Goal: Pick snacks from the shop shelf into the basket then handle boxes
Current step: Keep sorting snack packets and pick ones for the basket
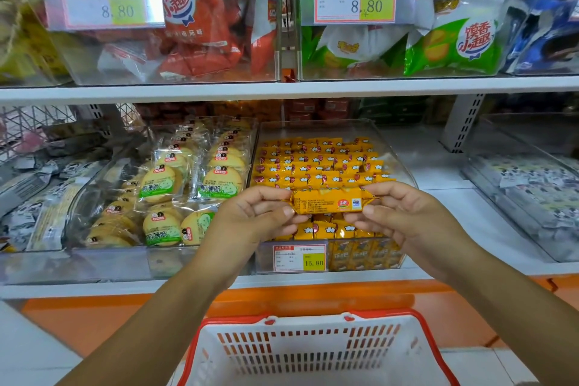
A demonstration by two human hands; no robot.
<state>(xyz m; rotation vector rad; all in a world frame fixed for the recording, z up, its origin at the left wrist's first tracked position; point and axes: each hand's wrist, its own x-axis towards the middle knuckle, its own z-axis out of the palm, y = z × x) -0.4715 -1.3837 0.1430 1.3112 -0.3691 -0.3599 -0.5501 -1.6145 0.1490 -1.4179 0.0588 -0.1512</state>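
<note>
At the far left of the lower shelf a clear bin holds grey and white packets. Right of it, a second bin carries round biscuits in clear wrappers with green labels, stacked in rows. Above these, on the upper shelf, red bags fill a clear box behind a tag reading 8.80.

The left hand reaches up from the near left. Its fingers and thumb are clamped on the left end of a yellow packet. The packet lies level, printed back facing the camera, held in the air over the near part of the yellow tray, where many like packets lie in neat rows. On the front of that tray sits a price tag reading 15.80. Well below the packet, nearest the camera, stands a white basket with a red rim and slotted walls; what lies inside it is out of view.

The right hand comes in from the near right, and its fingers and thumb pinch the packet's right end, so both hands hold it between them. Above, green bags fill another clear box behind a second 8.80 tag. At the far right of the lower shelf a clear box holds white packets with dark print.
</note>
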